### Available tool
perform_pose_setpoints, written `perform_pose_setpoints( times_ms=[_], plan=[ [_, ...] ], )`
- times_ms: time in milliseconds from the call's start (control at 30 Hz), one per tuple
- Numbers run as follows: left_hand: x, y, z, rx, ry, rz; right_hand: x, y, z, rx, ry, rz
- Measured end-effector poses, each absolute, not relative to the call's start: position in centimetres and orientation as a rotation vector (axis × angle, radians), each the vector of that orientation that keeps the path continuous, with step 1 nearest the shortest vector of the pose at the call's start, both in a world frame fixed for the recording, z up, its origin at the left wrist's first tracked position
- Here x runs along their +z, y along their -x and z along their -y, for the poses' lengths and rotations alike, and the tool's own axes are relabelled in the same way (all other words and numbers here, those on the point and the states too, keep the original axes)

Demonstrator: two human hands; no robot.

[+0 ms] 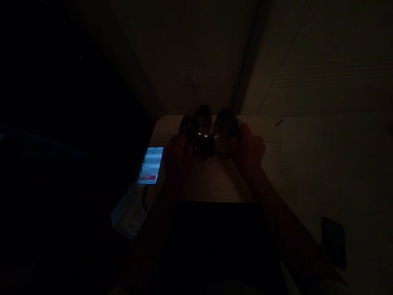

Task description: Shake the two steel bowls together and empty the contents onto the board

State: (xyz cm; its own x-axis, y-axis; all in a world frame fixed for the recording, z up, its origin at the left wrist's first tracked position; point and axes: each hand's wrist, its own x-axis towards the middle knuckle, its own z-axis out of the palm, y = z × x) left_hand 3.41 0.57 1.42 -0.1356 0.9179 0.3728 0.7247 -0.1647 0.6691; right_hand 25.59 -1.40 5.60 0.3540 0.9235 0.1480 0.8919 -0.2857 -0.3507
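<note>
The scene is very dark. On a small wooden table [199, 180], my left hand [179, 157] closes on the side of a dark, shiny, round vessel [201, 123], tilted with its oval opening showing. Another dark shape [185, 124] stands partly hidden just left of it. My right hand [250, 147] grips the edge of a second dark round piece [226, 131], like a shallow bowl or lid, held up on its side. A dark heap of small loose bits [207, 147] lies between the two pieces, with crumbs scattered toward me. Fine finger detail is lost in the dark.
A lit phone [153, 164] is at the table's left edge, above a pale box-like thing [127, 215]. A wall socket [190, 76] with a plugged-in cable is behind the table. A dark flat rectangular object [333, 242] lies at lower right.
</note>
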Motion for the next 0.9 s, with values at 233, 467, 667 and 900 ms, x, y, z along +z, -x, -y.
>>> perform_pose_setpoints(
  times_ms=[233,467,667,900],
  plan=[
    [-0.8,-2.3,-0.7,1.189,-2.126,-1.801,4.9,-26.2,1.3,0.121,2.186,1.588],
    [-3.6,-0.6,-1.0,1.319,-2.372,-1.745,5.4,-25.8,1.4,0.134,2.259,1.586],
    [-3.6,1.3,-1.1,1.476,-2.151,-1.861,5.7,-25.9,1.4,0.126,2.253,1.602],
    [-2.6,3.6,3.1,1.706,-1.731,-2.137,5.5,-25.3,0.9,0.062,2.159,1.696]
  ],
)
